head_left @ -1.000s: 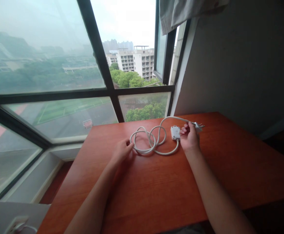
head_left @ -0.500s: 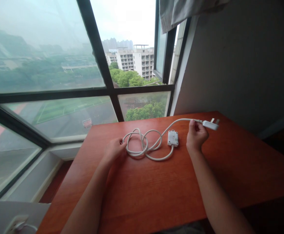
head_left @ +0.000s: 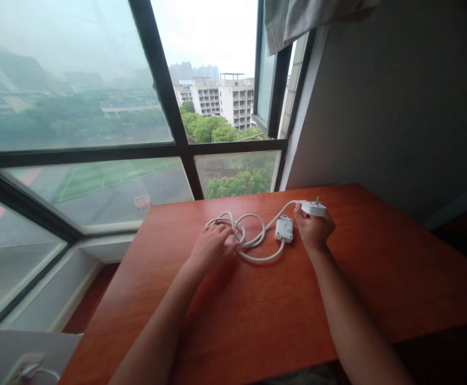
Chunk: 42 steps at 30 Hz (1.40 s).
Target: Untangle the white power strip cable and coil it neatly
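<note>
Right hand (head_left: 315, 229) up off the counter (head_left: 257, 315), grip pressed together on the white plug (head_left: 312, 208), pinching it near the end where the cord (head_left: 259, 259) enters; prongs point up. Left hand (head_left: 215, 246) over the left part of the cord's loops, palm down, fingers somewhat curved; it covers part of the loops, so cannot tell if that grip is pinching cord or just resting on it. Cord is whitish, runs from plug down to the left, makes a few overlapping loops on the counter, then curves back right into the near edge of the white socket block (head_left: 284, 229). Block lies on the counter between the loops and right hand, near that hand, apart from it. Counter is reddish-brown, wood look, far edge by the window (head_left: 185, 152) with dark frames. Through the glass: pale buildings (head_left: 236, 101), green trees (head_left: 209, 127), sports field at left, hazy. Grey curtain (head_left: 297, 24) hangs top right beside a dark grey wall (head_left: 377, 117). Wall outlet (head_left: 27, 363) at lower left, a white cable by it, blurry.
</note>
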{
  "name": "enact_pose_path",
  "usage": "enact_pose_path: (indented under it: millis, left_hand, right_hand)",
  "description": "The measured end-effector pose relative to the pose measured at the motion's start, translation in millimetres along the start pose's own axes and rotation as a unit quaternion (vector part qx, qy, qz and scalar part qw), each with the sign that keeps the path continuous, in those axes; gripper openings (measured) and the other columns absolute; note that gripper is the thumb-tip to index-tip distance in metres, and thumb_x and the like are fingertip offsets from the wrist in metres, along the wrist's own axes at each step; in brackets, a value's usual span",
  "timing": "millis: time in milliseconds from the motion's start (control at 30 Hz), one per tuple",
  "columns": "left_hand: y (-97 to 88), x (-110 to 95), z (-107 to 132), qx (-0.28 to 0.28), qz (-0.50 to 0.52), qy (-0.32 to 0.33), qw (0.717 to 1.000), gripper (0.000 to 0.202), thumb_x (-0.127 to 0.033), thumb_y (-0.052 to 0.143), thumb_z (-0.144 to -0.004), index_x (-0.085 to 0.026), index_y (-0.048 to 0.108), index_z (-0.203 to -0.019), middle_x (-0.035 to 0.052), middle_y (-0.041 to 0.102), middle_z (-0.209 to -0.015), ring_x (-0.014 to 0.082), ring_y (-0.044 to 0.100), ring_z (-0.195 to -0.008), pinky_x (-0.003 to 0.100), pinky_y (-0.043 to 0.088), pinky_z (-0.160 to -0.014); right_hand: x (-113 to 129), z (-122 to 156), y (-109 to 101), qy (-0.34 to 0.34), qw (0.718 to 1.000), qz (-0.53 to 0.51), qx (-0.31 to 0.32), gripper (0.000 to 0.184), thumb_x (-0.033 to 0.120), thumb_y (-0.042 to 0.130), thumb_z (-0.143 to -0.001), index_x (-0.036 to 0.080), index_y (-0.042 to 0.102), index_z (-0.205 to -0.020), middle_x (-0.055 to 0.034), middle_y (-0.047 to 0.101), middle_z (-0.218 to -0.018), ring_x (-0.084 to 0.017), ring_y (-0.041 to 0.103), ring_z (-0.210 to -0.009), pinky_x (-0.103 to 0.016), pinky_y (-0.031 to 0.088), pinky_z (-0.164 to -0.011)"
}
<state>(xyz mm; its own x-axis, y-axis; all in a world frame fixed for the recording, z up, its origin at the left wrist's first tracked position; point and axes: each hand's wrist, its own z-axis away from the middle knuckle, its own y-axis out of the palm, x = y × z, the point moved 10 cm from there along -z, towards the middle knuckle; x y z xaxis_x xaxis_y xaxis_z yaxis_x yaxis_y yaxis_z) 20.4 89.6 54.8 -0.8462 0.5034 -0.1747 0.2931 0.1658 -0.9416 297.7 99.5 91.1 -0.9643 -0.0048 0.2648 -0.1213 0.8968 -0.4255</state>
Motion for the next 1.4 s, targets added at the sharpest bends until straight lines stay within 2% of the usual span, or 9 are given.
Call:
enact_pose_path:
  millis: [200,367,500,667,767,833,1100,1233,1400]
  left_hand:
    - [23.0,-11.7,2.6,0.065,0.138,0.072,0.986,0.018,-0.026,0.049,-0.093,-0.019,0.067,-0.092,0.0079,0.067,-0.094,0.0189,0.061,-0.084,0.028,0.044,-0.075]
    - [8.7,1.3,-1.7,0.004,0.307,0.023,0.951,0.024,-0.032,0.054,-0.092,-0.016,0.066,-0.079,0.0048,0.065,-0.081,0.015,0.057,-0.073,0.025,0.044,-0.068]
    - [5.8,29.8,-2.6,-0.066,0.467,-0.091,0.877,0.03,-0.042,0.059,-0.088,-0.014,0.069,-0.093,0.0037,0.062,-0.075,0.0144,0.056,-0.068,0.024,0.045,-0.063]
    - [7.2,69.3,8.0,-0.152,0.574,-0.225,0.773,0.04,-0.048,0.067,-0.081,-0.013,0.071,-0.099,0.0015,0.059,-0.066,0.0121,0.053,-0.061,0.022,0.042,-0.058]
    - [5.2,81.7,13.8,-0.194,0.626,-0.253,0.712,0.041,-0.048,0.07,-0.077,-0.013,0.07,-0.099,0.0,0.058,-0.064,0.0104,0.053,-0.059,0.021,0.041,-0.057]
    - [5.2,82.4,14.3,-0.196,0.647,-0.252,0.693,0.04,-0.047,0.072,-0.076,-0.013,0.07,-0.098,-0.0002,0.058,-0.065,0.0099,0.053,-0.06,0.02,0.041,-0.056]
    - [7.2,73.5,12.5,-0.156,0.653,-0.222,0.707,0.038,-0.043,0.072,-0.078,-0.013,0.071,-0.101,0.0013,0.06,-0.067,0.0101,0.054,-0.062,0.02,0.04,-0.056]
    - [7.3,69.4,11.9,-0.141,0.655,-0.206,0.714,0.037,-0.043,0.072,-0.078,-0.014,0.072,-0.101,0.0019,0.06,-0.068,0.0117,0.056,-0.065,0.021,0.041,-0.058]
    - [4.4,57.9,10.8,-0.123,0.65,-0.172,0.73,0.032,-0.041,0.069,-0.081,-0.015,0.073,-0.1,0.0018,0.06,-0.068,0.0109,0.053,-0.062,0.022,0.039,-0.058]
  right_hand:
    - [-5.8,-1.5,1.0,0.037,0.997,-0.063,0.004,0.022,0.035,0.055,-0.086,0.018,0.066,-0.078,-0.0045,0.064,-0.071,-0.018,0.059,-0.064,-0.029,0.044,-0.065]
    - [6.8,-1.8,5.6,-0.004,0.979,-0.203,0.033,0.019,0.024,0.051,-0.086,0.02,0.065,-0.098,-0.0091,0.068,-0.102,-0.024,0.063,-0.097,-0.036,0.049,-0.087]
    - [20.4,4.5,26.1,-0.03,0.957,-0.254,0.136,0.035,0.012,0.042,-0.086,0.02,0.06,-0.115,-0.0105,0.068,-0.11,-0.023,0.062,-0.106,-0.036,0.047,-0.094]
    - [13.8,11.6,47.8,-0.01,0.961,-0.193,0.198,0.042,0.007,0.039,-0.083,0.019,0.061,-0.117,-0.0125,0.066,-0.113,-0.025,0.059,-0.108,-0.038,0.045,-0.095]
    - [12.3,14.8,55.7,-0.02,0.962,-0.158,0.221,0.035,0.013,0.039,-0.088,0.018,0.063,-0.113,-0.0133,0.067,-0.106,-0.026,0.06,-0.103,-0.037,0.045,-0.091]
    - [14.5,16.1,57.6,-0.032,0.96,-0.15,0.233,0.032,0.018,0.039,-0.091,0.017,0.064,-0.112,-0.0136,0.068,-0.103,-0.026,0.059,-0.1,-0.036,0.045,-0.088]
    - [29.4,25.0,66.8,-0.054,0.94,-0.12,0.315,0.035,0.026,0.039,-0.098,0.019,0.061,-0.124,-0.0115,0.072,-0.103,-0.023,0.064,-0.09,-0.031,0.04,-0.078]
    - [32.2,30.5,72.3,-0.054,0.931,-0.051,0.358,0.036,0.02,0.04,-0.097,0.024,0.06,-0.126,-0.0088,0.074,-0.098,-0.021,0.066,-0.086,-0.031,0.035,-0.073]
    - [29.3,31.8,70.2,-0.052,0.925,0.021,0.376,0.038,0.014,0.034,-0.097,0.021,0.061,-0.122,-0.012,0.073,-0.092,-0.023,0.065,-0.082,-0.034,0.03,-0.072]
